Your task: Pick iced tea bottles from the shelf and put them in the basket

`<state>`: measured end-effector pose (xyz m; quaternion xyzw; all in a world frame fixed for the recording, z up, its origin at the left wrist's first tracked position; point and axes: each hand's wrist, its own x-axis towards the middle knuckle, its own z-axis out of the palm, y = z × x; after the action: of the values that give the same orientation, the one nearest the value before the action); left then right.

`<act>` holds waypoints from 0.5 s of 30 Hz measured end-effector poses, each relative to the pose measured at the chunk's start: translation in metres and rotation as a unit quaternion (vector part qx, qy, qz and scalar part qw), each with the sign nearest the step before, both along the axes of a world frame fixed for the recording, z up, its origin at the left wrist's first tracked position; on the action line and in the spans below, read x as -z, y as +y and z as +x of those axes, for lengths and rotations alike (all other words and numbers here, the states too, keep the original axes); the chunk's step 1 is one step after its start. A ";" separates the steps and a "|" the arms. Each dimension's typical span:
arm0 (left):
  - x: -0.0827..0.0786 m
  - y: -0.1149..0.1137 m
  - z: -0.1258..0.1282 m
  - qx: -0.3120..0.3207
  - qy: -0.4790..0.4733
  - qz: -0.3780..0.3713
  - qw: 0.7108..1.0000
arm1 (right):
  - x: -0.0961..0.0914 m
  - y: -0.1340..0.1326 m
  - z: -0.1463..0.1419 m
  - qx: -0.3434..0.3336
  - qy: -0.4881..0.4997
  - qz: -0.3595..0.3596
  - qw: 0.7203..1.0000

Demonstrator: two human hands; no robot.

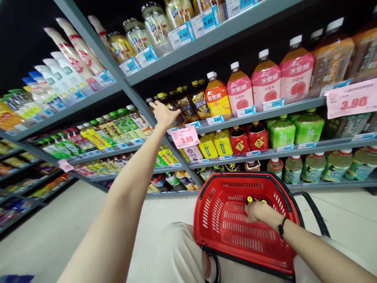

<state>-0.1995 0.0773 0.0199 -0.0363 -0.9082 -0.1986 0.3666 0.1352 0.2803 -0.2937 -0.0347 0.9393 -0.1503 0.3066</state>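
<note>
Drink shelves line the aisle; left grip spreads open beside bottles; right grip, closure unclear, covers yellow caps in a red basket.

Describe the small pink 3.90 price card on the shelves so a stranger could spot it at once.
Find the red plastic shopping basket, then look up to the shelf above it. Just under the raised left hand hangs a small pink card printed 3.90, at the grey upright. Unlike the much larger pink 3.90 sign at the far right, it sits beside yellow bottles.
</note>
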 end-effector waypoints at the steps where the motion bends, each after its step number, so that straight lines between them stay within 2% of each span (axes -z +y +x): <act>1: 0.003 0.001 0.003 0.013 0.008 0.011 1.000 | -0.002 -0.001 0.000 -0.009 -0.021 0.022 0.999; 3: 0.008 0.003 0.006 0.032 0.006 0.027 0.999 | -0.005 -0.002 0.001 -0.023 -0.045 0.045 0.998; 8: 0.017 0.008 0.004 0.032 -0.083 0.111 0.990 | -0.013 -0.001 0.002 -0.033 -0.053 0.055 0.997; 12: 0.017 0.014 0.009 0.043 -0.035 0.150 0.987 | -0.016 0.000 0.006 -0.033 -0.055 0.054 0.996; 15: 0.015 0.019 0.031 0.080 0.030 0.113 0.990 | -0.017 0.003 0.009 -0.034 -0.048 0.036 0.998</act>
<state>-0.1682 0.0968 0.0048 -0.0736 -0.8626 -0.3275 0.3786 0.1437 0.2833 -0.2767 -0.0485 0.9264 -0.1078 0.3574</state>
